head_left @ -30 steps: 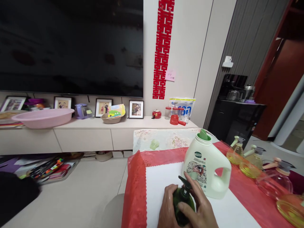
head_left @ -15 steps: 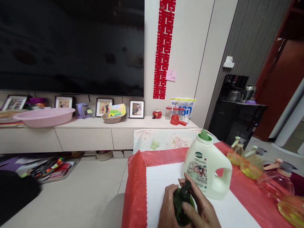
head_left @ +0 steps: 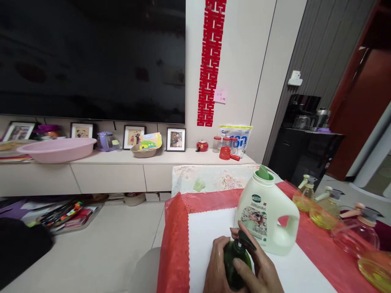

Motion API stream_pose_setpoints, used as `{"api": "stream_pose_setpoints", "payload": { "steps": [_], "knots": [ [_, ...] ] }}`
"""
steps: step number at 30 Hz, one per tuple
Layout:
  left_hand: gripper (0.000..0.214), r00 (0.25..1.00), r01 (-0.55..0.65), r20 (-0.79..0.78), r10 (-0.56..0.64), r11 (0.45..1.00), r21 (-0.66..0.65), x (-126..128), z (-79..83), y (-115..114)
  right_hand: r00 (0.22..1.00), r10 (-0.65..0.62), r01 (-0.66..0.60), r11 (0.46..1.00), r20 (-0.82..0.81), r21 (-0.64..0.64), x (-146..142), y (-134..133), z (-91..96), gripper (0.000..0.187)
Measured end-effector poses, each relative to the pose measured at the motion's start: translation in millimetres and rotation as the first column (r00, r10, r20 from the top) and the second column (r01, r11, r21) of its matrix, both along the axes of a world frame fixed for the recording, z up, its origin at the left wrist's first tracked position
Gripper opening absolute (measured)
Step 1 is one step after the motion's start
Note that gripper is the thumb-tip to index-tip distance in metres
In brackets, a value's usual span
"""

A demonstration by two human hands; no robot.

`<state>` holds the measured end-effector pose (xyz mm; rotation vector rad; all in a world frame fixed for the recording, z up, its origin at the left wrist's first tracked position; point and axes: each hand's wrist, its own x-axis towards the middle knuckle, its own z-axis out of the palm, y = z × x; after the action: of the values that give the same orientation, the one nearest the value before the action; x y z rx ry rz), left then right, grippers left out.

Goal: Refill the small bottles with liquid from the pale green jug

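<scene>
A dark green pump bottle (head_left: 229,262) is low in the head view, over the white sheet on the table. My left hand (head_left: 214,266) is wrapped round its left side. From the right, my right hand (head_left: 263,272) closes on the bottle, its thumb on the front and its fingers behind the black pump head (head_left: 246,241), whose spout points right. Just beyond my hands stands a large pale green jug (head_left: 276,221) with a handle and a picture label, its neck uncapped and showing a green spout. A small pale green cap (head_left: 198,185) lies farther off on the floral cloth.
Several clear pump bottles (head_left: 328,211) with yellow liquid line the table's right side on the red cloth (head_left: 172,236). Behind the table runs a low white cabinet (head_left: 108,179) bearing a pink basin (head_left: 58,150), framed photos, jars and a red scoop (head_left: 225,153).
The pump head has turned, so its spout now sticks out to the right. Both hands keep their hold on the bottle, and the jug has stayed in place.
</scene>
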<state>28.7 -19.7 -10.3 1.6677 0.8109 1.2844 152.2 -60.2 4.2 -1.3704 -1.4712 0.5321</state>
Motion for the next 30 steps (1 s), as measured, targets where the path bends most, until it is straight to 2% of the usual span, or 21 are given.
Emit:
{"api": "stream_pose_setpoints", "payload": {
  "steps": [3,6,8,10,13,18,21,26,30],
  "knots": [
    [0.050,1.000,-0.011,0.006,0.010,0.999,0.038,-1.3,-6.8,1.5,0.983,-0.134,0.124,0.989,0.128,0.085,-2.3,3.3,-3.3,0.065],
    [0.058,1.000,0.012,0.002,-0.012,0.999,0.041,-2.7,-7.1,4.4,0.971,-0.220,0.214,0.974,0.092,0.067,-5.0,4.0,-3.9,0.067],
    [0.062,0.998,0.066,-0.008,-0.066,0.996,0.057,-4.9,-1.7,5.7,0.978,-0.206,0.206,0.978,0.010,0.004,-6.6,1.2,-0.5,0.067],
    [0.060,0.994,0.109,-0.029,-0.107,0.990,0.093,-7.7,5.7,6.4,0.987,-0.144,0.141,0.989,-0.066,-0.050,-8.2,-2.7,5.0,0.067],
    [0.064,0.992,0.125,-0.035,-0.123,0.988,0.095,-11.2,12.8,7.3,0.982,-0.078,0.067,0.996,-0.173,-0.066,-11.7,-6.1,12.7,0.070],
    [0.069,0.990,0.132,-0.069,-0.126,0.987,0.096,-12.8,11.0,7.3,0.960,-0.216,0.205,0.976,-0.179,-0.080,-17.9,-3.5,18.1,0.075],
    [0.070,0.990,0.136,-0.061,-0.131,0.986,0.096,-11.7,8.8,7.7,0.954,-0.222,0.208,0.974,-0.204,-0.091,-18.1,-2.2,19.2,0.080],
    [0.076,0.987,0.158,-0.029,-0.156,0.986,0.056,-10.3,6.1,9.2,0.920,-0.143,0.160,0.987,-0.366,0.016,-19.3,-3.6,25.9,0.077],
    [0.079,0.981,0.182,-0.069,-0.181,0.983,0.001,-11.9,5.3,9.4,0.890,-0.088,0.160,0.979,-0.448,0.126,-21.3,-7.2,46.3,0.064]
  ]
}}
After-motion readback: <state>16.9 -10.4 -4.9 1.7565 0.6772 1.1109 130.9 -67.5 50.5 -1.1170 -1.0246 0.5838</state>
